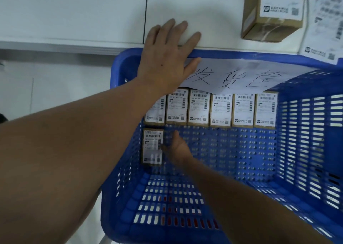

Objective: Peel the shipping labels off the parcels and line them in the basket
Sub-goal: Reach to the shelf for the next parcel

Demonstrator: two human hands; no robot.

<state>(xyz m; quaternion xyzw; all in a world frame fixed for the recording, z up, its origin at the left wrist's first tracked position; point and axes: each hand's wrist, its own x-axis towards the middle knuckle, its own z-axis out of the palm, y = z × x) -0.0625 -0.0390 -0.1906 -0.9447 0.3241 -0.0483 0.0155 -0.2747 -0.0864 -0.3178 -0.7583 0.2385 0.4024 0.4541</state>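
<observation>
The right hand (179, 149) reaches deep into the blue plastic basket (306, 132), its fingers at the right edge of a lone labelled parcel (152, 147) lying by the basket's left wall; motion blur hides whether they pinch the parcel or only touch it. The forearm runs in from the lower right across the perforated basket floor.

The left hand (167, 57) lies flat with straight, spread fingers over the basket's far rim, the fingertips on the white counter (74, 11) and the thumb on a white paper sign (232, 76). It holds nothing. The sign hangs inside the far wall and bears large handwritten Chinese characters, which appear to read 发货筐.

Below the sign, a row of six parcels (220, 110) stands along the far wall, side by side and touching. Each is a small brown cardboard box with a white shipping label showing barcodes, a QR code and small print too fine to read. The lone parcel starts a second row just in front of the leftmost one.

On the counter's far right sits another cardboard parcel (271, 13), taped and labelled, beside a loose printed sheet (326, 20).
</observation>
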